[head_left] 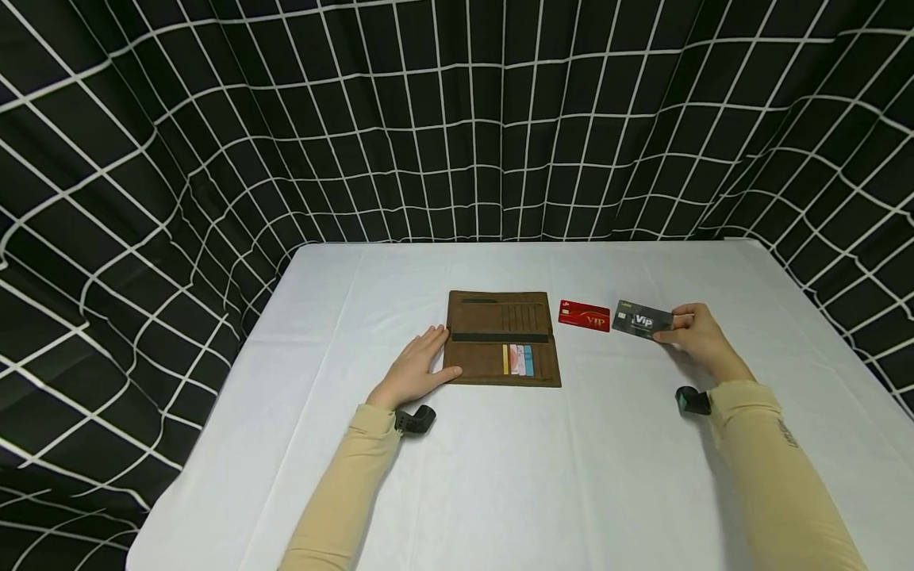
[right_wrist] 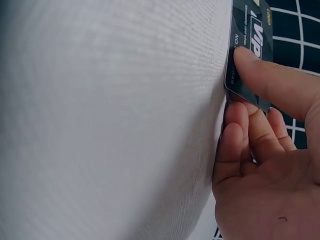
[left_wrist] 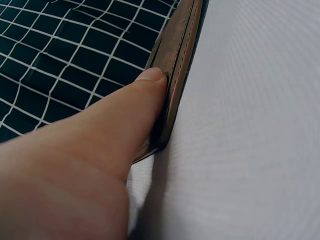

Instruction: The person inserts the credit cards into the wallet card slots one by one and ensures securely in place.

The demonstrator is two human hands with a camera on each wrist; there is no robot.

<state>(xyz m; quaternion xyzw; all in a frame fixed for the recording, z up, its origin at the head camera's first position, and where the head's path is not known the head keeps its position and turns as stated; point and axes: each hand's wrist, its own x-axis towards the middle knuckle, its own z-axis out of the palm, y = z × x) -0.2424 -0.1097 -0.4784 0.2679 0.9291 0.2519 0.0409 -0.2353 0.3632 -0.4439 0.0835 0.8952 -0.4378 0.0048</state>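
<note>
An opened brown wallet lies flat in the middle of the table, with several cards showing in its lower half. My left hand rests at its left edge, fingers straight, the thumb lying over the lower left corner. Over on the right, my right hand pinches a dark grey card marked "Vip" by its right end. The thumb lies on the card's printed face and the other fingers are curled beneath. A red VIP card lies between the wallet and the grey card.
A white cloth covers the table. Black curtains with a white grid hang behind it and along both sides. Each wrist wears a small black camera, one at the left and one at the right.
</note>
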